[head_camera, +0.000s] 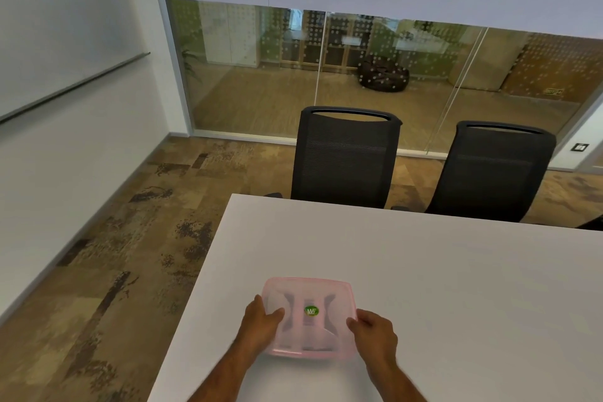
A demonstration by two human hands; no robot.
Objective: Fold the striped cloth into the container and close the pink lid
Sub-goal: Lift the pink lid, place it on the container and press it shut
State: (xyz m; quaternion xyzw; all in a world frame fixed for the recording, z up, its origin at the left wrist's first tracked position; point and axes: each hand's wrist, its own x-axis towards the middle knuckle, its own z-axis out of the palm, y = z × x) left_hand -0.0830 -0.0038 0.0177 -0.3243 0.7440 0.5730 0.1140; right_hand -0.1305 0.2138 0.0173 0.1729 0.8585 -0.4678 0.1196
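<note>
A translucent pink lid (310, 290) with a round green sticker lies flat on top of the container near the table's front edge. Dark stripes of the cloth (308, 325) show faintly through the lid; the container's walls are mostly hidden under it. My left hand (261, 325) grips the lid's left edge, thumb on top. My right hand (375, 334) holds the right edge, fingers curled over the rim.
The white table (440, 271) stretches away to the right and back, and its left edge drops to patterned floor. Two black mesh chairs (346, 157) stand at the far side. Behind them is a glass wall.
</note>
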